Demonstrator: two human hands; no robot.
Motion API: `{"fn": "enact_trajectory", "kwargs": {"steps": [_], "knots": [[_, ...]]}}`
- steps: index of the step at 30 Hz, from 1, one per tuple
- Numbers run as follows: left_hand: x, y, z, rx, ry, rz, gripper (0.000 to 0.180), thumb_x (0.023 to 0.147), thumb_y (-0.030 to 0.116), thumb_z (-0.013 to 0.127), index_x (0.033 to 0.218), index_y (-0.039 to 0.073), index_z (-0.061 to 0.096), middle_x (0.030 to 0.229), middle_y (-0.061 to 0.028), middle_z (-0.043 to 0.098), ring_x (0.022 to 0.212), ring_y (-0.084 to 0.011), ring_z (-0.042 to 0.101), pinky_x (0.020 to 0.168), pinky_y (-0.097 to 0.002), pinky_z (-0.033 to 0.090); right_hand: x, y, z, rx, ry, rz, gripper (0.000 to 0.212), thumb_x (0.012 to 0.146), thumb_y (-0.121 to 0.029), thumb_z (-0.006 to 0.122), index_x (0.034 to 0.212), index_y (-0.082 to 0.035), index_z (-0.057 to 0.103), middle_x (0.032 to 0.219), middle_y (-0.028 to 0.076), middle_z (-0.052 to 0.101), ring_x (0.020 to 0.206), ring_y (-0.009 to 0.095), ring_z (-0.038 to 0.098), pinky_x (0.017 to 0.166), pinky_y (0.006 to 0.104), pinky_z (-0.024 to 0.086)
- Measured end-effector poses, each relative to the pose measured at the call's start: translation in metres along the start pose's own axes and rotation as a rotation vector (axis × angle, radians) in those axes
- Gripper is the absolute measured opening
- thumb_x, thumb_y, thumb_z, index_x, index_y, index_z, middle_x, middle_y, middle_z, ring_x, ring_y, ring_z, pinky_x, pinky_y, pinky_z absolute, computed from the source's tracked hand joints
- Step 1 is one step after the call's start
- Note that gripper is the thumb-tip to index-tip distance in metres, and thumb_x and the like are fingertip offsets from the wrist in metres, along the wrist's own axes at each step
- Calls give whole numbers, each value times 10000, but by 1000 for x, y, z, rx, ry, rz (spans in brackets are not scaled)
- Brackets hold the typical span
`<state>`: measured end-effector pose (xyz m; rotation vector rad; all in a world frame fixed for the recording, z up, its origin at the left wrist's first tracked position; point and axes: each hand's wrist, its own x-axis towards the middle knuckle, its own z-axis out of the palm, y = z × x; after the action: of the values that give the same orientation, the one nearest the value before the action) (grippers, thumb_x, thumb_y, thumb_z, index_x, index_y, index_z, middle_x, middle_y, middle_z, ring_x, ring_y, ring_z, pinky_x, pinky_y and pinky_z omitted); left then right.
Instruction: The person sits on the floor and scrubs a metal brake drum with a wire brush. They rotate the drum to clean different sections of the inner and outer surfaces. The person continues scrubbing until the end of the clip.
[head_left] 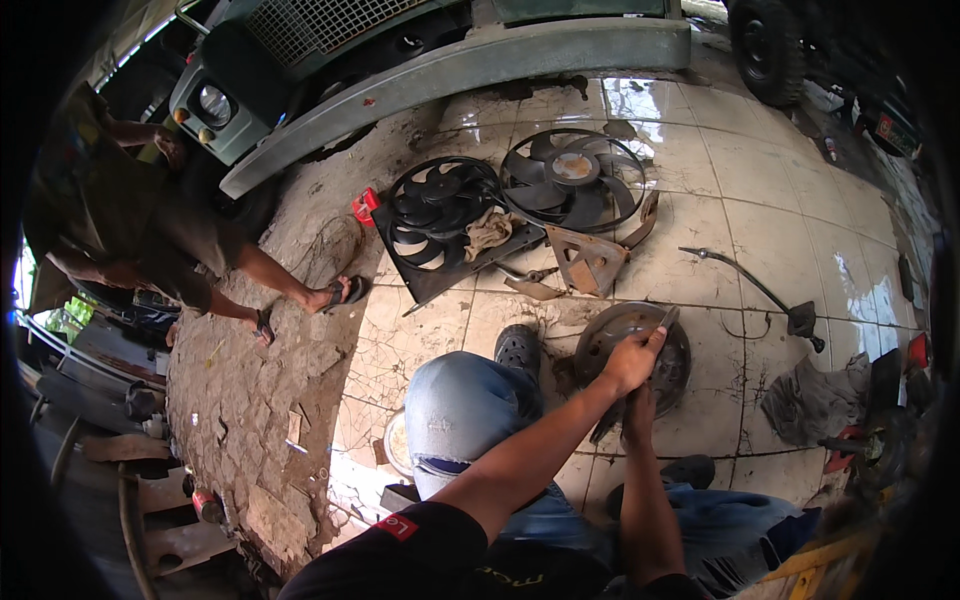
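Observation:
A round, dark brown metal disc with a raised rim (681, 375) lies on the tiles in front of me, between my knees. Over it my left hand (630, 362) is closed around a slim grey metal piece (669, 318), whose narrow end sticks out past the thumb. Just below, my right hand (639, 412) is close against the left one, at the disc's near side. Its fingers are partly hidden and seem curled. A dark end (605, 425) shows beside the right hand; whether it belongs to the grey piece I cannot tell.
Two black radiator fans (572, 168) lie ahead, with a rusty bracket (586, 262) nearer. To the right are a bent rod (750, 278) and a grey rag (818, 398). A vehicle's bumper (470, 75) spans the back. Someone in sandals (342, 292) stands at left.

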<state>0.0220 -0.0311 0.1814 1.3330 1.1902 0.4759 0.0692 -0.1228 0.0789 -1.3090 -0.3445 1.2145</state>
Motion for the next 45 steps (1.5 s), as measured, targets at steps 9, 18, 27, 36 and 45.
{"fn": "enact_trajectory", "kwargs": {"steps": [9, 18, 27, 36, 45], "knots": [[4, -7, 9, -68, -16, -49, 567, 982, 522, 444, 1246, 46, 606, 1146, -232, 653, 1134, -359, 598, 962, -369, 436, -8, -16, 2, -2, 72, -10, 394, 1005, -285, 376, 1127, 29, 580, 1028, 90, 599, 932, 188, 553, 821, 326, 425], [1, 0, 4, -53, -46, -54, 574, 986, 519, 433, 1269, 46, 594, 1194, -253, 627, 1166, -372, 578, 981, -371, 425, -4, -4, -1, -60, 79, -3, 367, 1000, -290, 391, 1089, 1, 597, 971, 57, 603, 888, 153, 557, 783, 311, 422], [3, -16, 1, -40, 82, 18, 582, 990, 518, 459, 1225, 8, 615, 1089, -203, 670, 1007, -234, 601, 938, -335, 432, 2, -5, -2, -233, -7, 14, 427, 1014, -259, 335, 1201, 50, 562, 1105, 125, 630, 967, 205, 597, 859, 347, 455], [0, -15, -3, -18, 78, 29, 542, 982, 505, 455, 1260, 67, 610, 1121, -243, 659, 1114, -392, 599, 956, -372, 443, 2, -3, -1, 36, -40, -21, 401, 1017, -237, 330, 1180, 32, 577, 1121, 128, 626, 1013, 201, 591, 889, 333, 446], [-1, -10, 4, 12, 71, 20, 577, 989, 508, 458, 1257, 21, 611, 1054, -175, 673, 993, -231, 591, 937, -343, 430, 6, 0, -7, 32, -13, -104, 426, 1004, -228, 347, 1282, 25, 548, 1230, 177, 618, 1120, 263, 601, 943, 359, 448]]}}
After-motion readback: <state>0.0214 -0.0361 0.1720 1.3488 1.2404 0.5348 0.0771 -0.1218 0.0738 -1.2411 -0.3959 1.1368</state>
